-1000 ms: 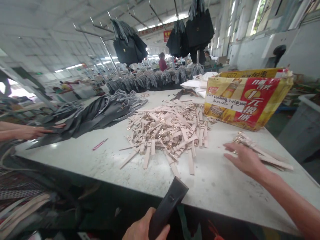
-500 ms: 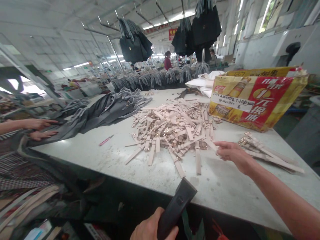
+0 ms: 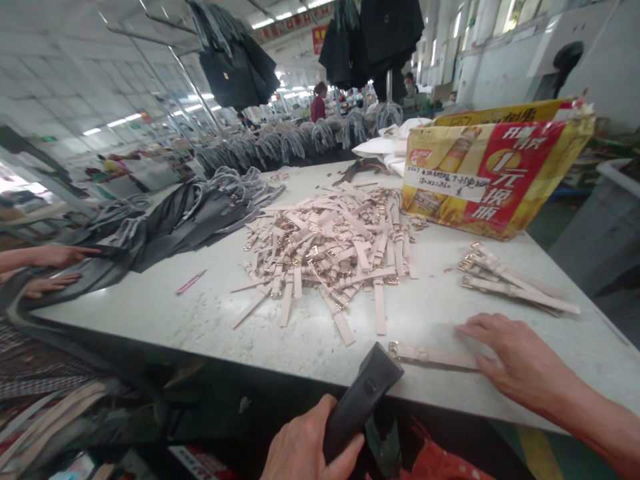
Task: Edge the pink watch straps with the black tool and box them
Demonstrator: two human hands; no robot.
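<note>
My left hand, at the bottom centre, is closed around a black handheld tool with a broad, flat-ended head. That head points up at the table's front edge. A pale pink buckle strap lies flat near this edge, its metal buckle close to the tool. Over the strap's right end is my right hand, fingers apart and thumb at or near the strap; whether it touches is unclear. Beyond lies a big heap of similar straps. A smaller bunch of straps rests to the right.
A yellow and red cardboard box stands at the table's back right. Dark grey bag pieces cover the left side, where a co-worker's hands rest on them. A pink pen-like tool lies between these pieces and the heap.
My right hand has moved from the heap's right edge toward the table's front, and a strap now lies there. Its fingers have opened. The left hand still holds the black tool. The view has shifted.
</note>
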